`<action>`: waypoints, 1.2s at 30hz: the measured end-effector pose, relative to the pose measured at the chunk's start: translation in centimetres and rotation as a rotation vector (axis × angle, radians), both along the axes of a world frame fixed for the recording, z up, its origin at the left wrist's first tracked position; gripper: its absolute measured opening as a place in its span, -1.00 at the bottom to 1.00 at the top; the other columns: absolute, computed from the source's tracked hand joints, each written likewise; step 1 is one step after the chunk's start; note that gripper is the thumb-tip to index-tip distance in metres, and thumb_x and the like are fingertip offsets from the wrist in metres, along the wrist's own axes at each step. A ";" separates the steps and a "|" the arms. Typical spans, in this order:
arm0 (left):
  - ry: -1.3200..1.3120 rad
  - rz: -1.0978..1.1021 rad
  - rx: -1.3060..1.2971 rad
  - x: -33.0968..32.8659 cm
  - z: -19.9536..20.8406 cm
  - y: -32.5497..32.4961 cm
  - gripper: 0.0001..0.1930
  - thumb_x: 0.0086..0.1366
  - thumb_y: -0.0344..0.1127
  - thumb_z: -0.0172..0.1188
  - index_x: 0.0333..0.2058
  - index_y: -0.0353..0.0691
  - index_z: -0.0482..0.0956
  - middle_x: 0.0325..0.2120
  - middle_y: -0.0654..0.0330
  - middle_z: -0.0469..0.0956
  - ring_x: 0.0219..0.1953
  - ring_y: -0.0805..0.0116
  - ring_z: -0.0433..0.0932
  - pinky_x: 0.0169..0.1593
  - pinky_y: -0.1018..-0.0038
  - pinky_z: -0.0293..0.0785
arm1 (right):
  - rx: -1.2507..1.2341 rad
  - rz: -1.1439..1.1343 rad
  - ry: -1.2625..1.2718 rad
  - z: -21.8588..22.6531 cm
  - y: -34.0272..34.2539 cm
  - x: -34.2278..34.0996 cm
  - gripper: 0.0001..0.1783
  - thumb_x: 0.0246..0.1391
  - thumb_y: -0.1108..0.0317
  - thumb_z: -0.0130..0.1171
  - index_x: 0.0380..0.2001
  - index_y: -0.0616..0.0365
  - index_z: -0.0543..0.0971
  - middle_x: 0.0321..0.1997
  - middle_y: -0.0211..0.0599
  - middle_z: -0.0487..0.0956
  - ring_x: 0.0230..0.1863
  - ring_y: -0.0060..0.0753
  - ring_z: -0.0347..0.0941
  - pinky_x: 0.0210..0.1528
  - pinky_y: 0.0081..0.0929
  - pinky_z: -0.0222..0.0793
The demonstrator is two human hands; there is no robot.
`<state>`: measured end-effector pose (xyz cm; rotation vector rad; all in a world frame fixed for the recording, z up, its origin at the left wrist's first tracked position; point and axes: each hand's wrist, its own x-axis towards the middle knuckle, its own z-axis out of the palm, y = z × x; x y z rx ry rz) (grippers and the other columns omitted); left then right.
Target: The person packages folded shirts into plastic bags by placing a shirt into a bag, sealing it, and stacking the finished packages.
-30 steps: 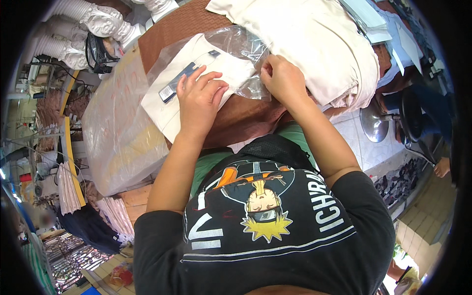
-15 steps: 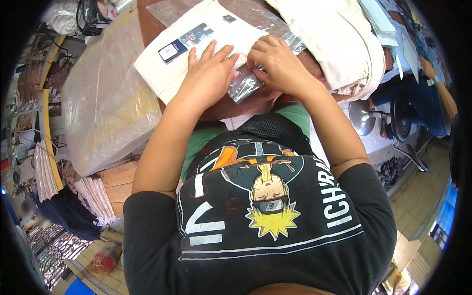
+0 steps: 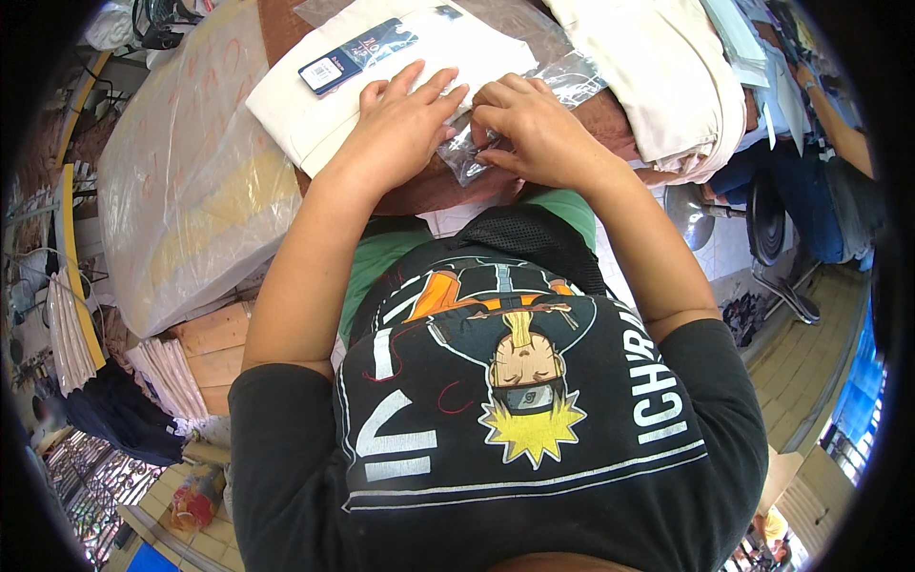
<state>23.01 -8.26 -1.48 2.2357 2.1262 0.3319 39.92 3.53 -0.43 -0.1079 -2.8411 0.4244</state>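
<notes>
A folded cream garment (image 3: pixel 291 119), likely trousers, lies in front of me with a dark blue hang tag (image 3: pixel 357 59) on top. My left hand (image 3: pixel 400 124) rests on its near right part, palm down, fingers spread. Clear plastic bag film (image 3: pixel 572 78) lies along the garment's right side, and a loose flap of it comes down between my hands. My right hand (image 3: pixel 538 129) is closed with curled fingers and thumb on the film at the garment's right edge. The exact pinch point is partly hidden by the fingers.
A large bundle wrapped in cloudy plastic (image 3: pixel 200 181) stands to the left. Several cream garments (image 3: pixel 658 86) are stacked at the right on the brown-covered work surface (image 3: pixel 615 124). Farther right are another person's arm (image 3: pixel 843 124) and a round black stool (image 3: pixel 765 219).
The view has shifted slightly. My hands stay on the garment and film, and my right fingers have moved a little along the film, whose flap hangs shorter and more crumpled.
</notes>
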 end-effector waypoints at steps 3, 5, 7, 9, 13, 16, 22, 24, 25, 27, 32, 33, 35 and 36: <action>0.001 0.007 -0.008 0.0 -0.2 0.1 -0.51 0.20 -0.24 0.11 0.14 0.00 0.33 0.22 0.26 0.19 0.27 0.06 0.08 0.20 0.06 -0.02 | -0.005 0.016 0.050 -0.5 -0.2 -0.1 -0.73 -0.29 0.32 0.33 -0.39 0.00 0.54 -0.32 -0.39 0.48 -0.13 -0.29 0.36 -0.09 -0.28 0.20; 0.019 0.010 -0.019 0.1 -0.2 0.1 -0.49 0.19 -0.21 0.13 0.15 0.03 0.32 0.23 0.26 0.18 0.27 0.07 0.07 0.20 0.04 -0.03 | -0.020 -0.009 0.074 -0.9 -0.2 -0.1 -0.75 -0.29 0.33 0.32 -0.42 -0.02 0.55 -0.32 -0.42 0.49 -0.13 -0.29 0.36 -0.08 -0.28 0.20; 0.049 0.008 -0.039 0.2 -0.1 0.0 -0.48 0.19 -0.18 0.13 0.15 0.08 0.31 0.24 0.26 0.16 0.28 0.09 0.06 0.20 0.02 -0.03 | -0.027 0.010 0.116 -1.1 0.0 0.1 -0.82 -0.27 0.36 0.30 -0.48 -0.03 0.55 -0.32 -0.45 0.49 -0.13 -0.29 0.36 -0.06 -0.27 0.20; 0.093 0.011 -0.049 0.3 -0.2 -0.1 -0.48 0.20 -0.15 0.12 0.16 0.13 0.30 0.25 0.26 0.14 0.29 0.09 0.04 0.20 -0.02 -0.05 | -0.043 0.019 0.147 -1.3 0.1 0.4 -0.87 -0.25 0.38 0.28 -0.53 -0.03 0.55 -0.32 -0.46 0.48 -0.13 -0.28 0.35 -0.05 -0.27 0.19; 0.160 0.011 -0.092 0.5 0.2 -0.1 -0.48 0.21 -0.10 0.09 0.17 0.18 0.29 0.26 0.26 0.11 0.30 0.08 0.02 0.21 -0.08 -0.07 | -0.072 0.004 0.172 -0.6 0.1 1.9 -0.91 -0.25 0.37 0.27 -0.57 -0.01 0.55 -0.29 -0.44 0.48 -0.13 -0.27 0.35 -0.01 -0.27 0.18; 0.181 0.012 -0.115 0.5 0.4 -0.1 -0.47 0.22 -0.09 0.08 0.18 0.15 0.28 0.26 0.25 0.11 0.29 0.08 0.03 0.21 -0.10 -0.08 | -0.093 -0.045 0.156 1.0 0.1 4.8 -0.89 -0.26 0.37 0.27 -0.56 0.03 0.54 -0.27 -0.41 0.47 -0.11 -0.25 0.34 0.00 -0.27 0.18; 0.165 0.028 -0.239 1.5 2.8 0.5 -0.45 0.19 -0.10 0.14 0.17 0.07 0.29 0.23 0.17 0.16 0.27 0.09 0.09 0.22 -0.08 -0.07 | -0.542 -0.236 0.210 2.8 0.5 9.0 -0.77 -0.11 0.39 0.30 -0.32 0.19 0.58 -0.17 -0.32 0.55 -0.17 -0.38 0.46 -0.09 -0.45 0.37; 0.098 0.029 -0.090 1.9 3.2 1.4 -0.44 0.18 -0.10 0.14 0.17 0.04 0.28 0.21 0.15 0.18 0.27 0.08 0.10 0.23 -0.08 -0.07 | -0.531 -0.381 0.284 3.2 1.1 8.3 -0.81 -0.10 0.34 0.31 -0.39 0.20 0.59 -0.37 -0.32 0.57 -0.34 -0.38 0.49 -0.26 -0.47 0.41; 0.064 0.032 -0.017 2.3 3.3 1.8 -0.43 0.18 -0.10 0.15 0.17 0.03 0.28 0.21 0.14 0.19 0.26 0.07 0.10 0.23 -0.08 -0.07 | -0.527 -0.451 0.320 3.6 1.2 7.7 -0.81 -0.09 0.32 0.31 -0.43 0.21 0.60 -0.46 -0.32 0.58 -0.42 -0.38 0.51 -0.35 -0.48 0.43; 0.112 0.031 0.017 3.1 2.0 3.7 -0.42 0.20 -0.08 0.12 0.19 -0.05 0.26 0.23 0.13 0.14 0.29 0.05 0.05 0.24 -0.10 -0.09 | -0.435 -0.611 0.205 3.9 0.8 5.5 -0.68 -0.06 0.12 0.26 -0.48 0.21 0.60 -0.62 -0.22 0.56 -0.53 -0.19 0.52 -0.43 -0.33 0.44; 0.103 0.087 -0.145 5.8 -0.8 5.0 -0.31 0.28 0.08 -0.09 0.24 -0.27 0.08 0.32 0.11 -0.11 0.36 0.02 -0.21 0.27 -0.14 -0.20 | -0.065 -0.702 -0.062 0.1 2.3 2.6 -0.61 -0.09 0.00 0.19 -0.56 0.15 0.59 -0.63 -0.13 0.55 -0.50 -0.07 0.53 -0.41 -0.22 0.41; 0.112 0.089 -0.138 6.0 -0.9 4.8 -0.29 0.29 0.10 -0.12 0.25 -0.27 0.05 0.33 0.11 -0.12 0.36 0.02 -0.22 0.27 -0.15 -0.21 | -0.046 -0.672 -0.067 -0.3 2.4 2.6 -0.63 -0.09 0.02 0.21 -0.56 0.14 0.59 -0.65 -0.16 0.54 -0.52 -0.09 0.52 -0.42 -0.24 0.40; 0.129 0.089 -0.125 6.1 -1.3 4.5 -0.26 0.30 0.15 -0.18 0.28 -0.26 -0.03 0.33 0.12 -0.15 0.37 0.02 -0.25 0.27 -0.15 -0.23 | -0.141 -0.708 0.004 -0.2 2.3 3.5 -0.74 -0.09 0.15 0.16 -0.56 0.14 0.58 -0.61 -0.09 0.53 -0.52 -0.03 0.50 -0.41 -0.22 0.40; 0.158 0.083 -0.160 6.0 -1.6 4.5 -0.22 0.30 0.18 -0.22 0.29 -0.27 -0.09 0.34 0.11 -0.19 0.37 0.01 -0.27 0.27 -0.16 -0.26 | -0.219 -0.738 0.030 0.0 2.3 4.3 -0.74 -0.10 0.17 0.14 -0.57 0.15 0.57 -0.59 -0.05 0.54 -0.50 0.01 0.50 -0.40 -0.18 0.41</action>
